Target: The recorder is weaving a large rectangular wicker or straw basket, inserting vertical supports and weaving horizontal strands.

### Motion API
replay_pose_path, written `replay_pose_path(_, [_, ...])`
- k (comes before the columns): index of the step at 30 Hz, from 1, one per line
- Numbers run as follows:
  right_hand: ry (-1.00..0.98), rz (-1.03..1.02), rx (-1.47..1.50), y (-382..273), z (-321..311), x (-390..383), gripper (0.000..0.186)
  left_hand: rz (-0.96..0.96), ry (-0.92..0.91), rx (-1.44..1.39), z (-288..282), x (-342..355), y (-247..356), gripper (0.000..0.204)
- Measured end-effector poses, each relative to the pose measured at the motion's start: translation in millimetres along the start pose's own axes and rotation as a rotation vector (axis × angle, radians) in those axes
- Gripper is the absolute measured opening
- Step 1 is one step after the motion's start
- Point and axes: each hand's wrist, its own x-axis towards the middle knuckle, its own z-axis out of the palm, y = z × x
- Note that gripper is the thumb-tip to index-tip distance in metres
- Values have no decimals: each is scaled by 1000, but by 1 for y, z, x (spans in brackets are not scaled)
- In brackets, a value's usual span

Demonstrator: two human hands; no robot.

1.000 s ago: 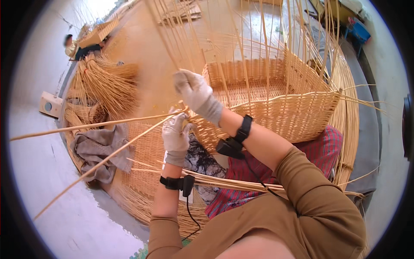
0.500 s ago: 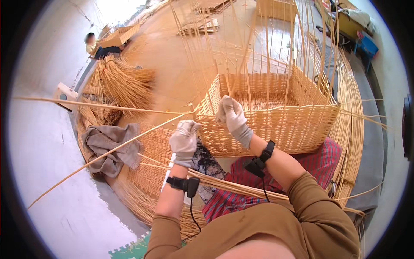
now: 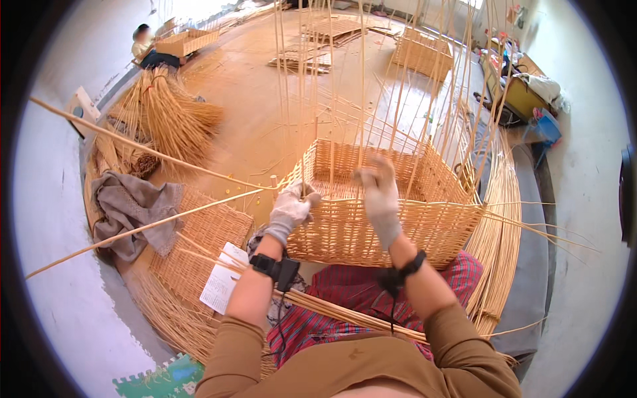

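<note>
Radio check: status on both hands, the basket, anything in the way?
Left hand at wicker basket, left front corner. Right hand blurred, at near rim. Basket open-topped. Possible obstruction: tall upright rods.

The left hand [image 3: 292, 209] and right hand [image 3: 381, 202] wear off-white gloves; black wristbands [image 3: 265, 265] carry boxy black modules [image 3: 286, 274] and thin dark cables [image 3: 281, 325]. Lower frame: brown top [image 3: 332, 361], creased sleeves [image 3: 233, 345].

- On your left, a crumpled grey cloth [image 3: 133, 215] overlaps a flat woven panel [image 3: 202, 229].
- At that panel's edge you have a white printed sheet [image 3: 223, 278].
- Low to your left: a green mat [image 3: 162, 378], jagged-edged.
- Far left of you, a seated person [image 3: 141, 50] beside a shallow tan box [image 3: 187, 44].
- To your far right, a blue stool-like thing [image 3: 548, 129] near a yellowish container [image 3: 521, 101].
</note>
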Motion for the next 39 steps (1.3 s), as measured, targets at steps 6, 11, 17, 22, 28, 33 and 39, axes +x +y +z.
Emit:
replay_pose_path(6, [-50, -247, -368, -66, 54, 68, 73, -119, 4, -204, -1, 4, 10, 30])
replay_pose_path(11, [224, 236, 157, -1, -41, -47, 22, -40, -8, -329, 6, 8, 5, 31])
replay_pose_path(17, [193, 166, 299, 24, -66, -50, 18, -146, 246, -331, 36, 9, 24, 49])
replay_pose_path(22, [195, 228, 226, 20, -103, -53, 11, -103, 357, -360, 33, -7, 33, 25])
replay_pose_path(28, [349, 192, 227, 13, -126, -57, 19, 308, 43, 138, 79, 3, 49, 30])
replay_pose_path(33, [27, -497, -508, -37, -67, 49, 40, -57, -106, -69, 107, 9, 45, 48])
replay_pose_path(39, [174, -125, 358, 42, -132, -7, 82, 158, -16, 70, 97, 5, 47, 44])
